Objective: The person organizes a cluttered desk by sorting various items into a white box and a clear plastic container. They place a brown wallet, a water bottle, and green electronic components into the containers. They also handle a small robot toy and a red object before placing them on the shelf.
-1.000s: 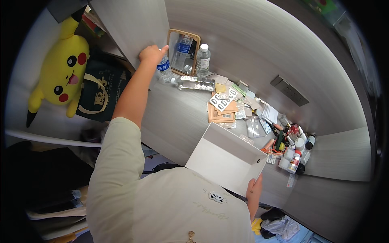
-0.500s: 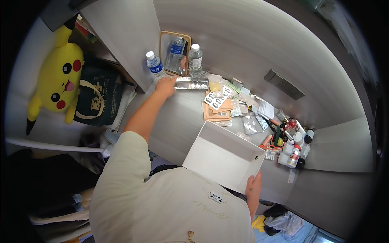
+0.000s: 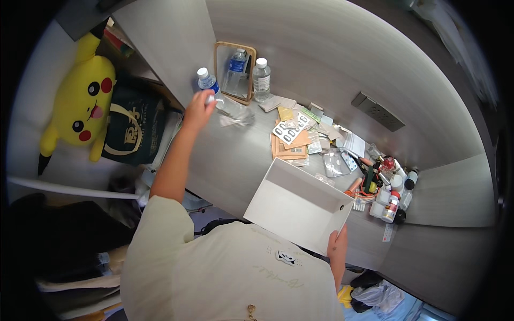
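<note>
My left hand (image 3: 198, 111) is closed round the white-capped neck of a clear plastic bottle (image 3: 236, 113), which is tilted and smeared by motion. Close behind that hand stands a blue-labelled water bottle (image 3: 208, 80), partly covered by my fingers. My right hand (image 3: 336, 244) grips the right wall of an open white box (image 3: 284, 215) at its near corner. The box's inside faces up and shows only bare white surface; its near edge is against my shirt. Some of the right fingers are hidden by the wall.
A wood-framed mirror (image 3: 234, 72) and another clear bottle (image 3: 262, 80) stand at the back. Papers and envelopes (image 3: 289, 140) lie mid-desk. Small bottles, tubes and pens (image 3: 383, 187) crowd the right. A yellow plush toy (image 3: 80, 107) and dark green bag (image 3: 135, 128) sit left.
My left hand has moved left and slightly up, drawing the lying bottle leftward and tilting it. My right hand still holds the box, which has hardly shifted.
</note>
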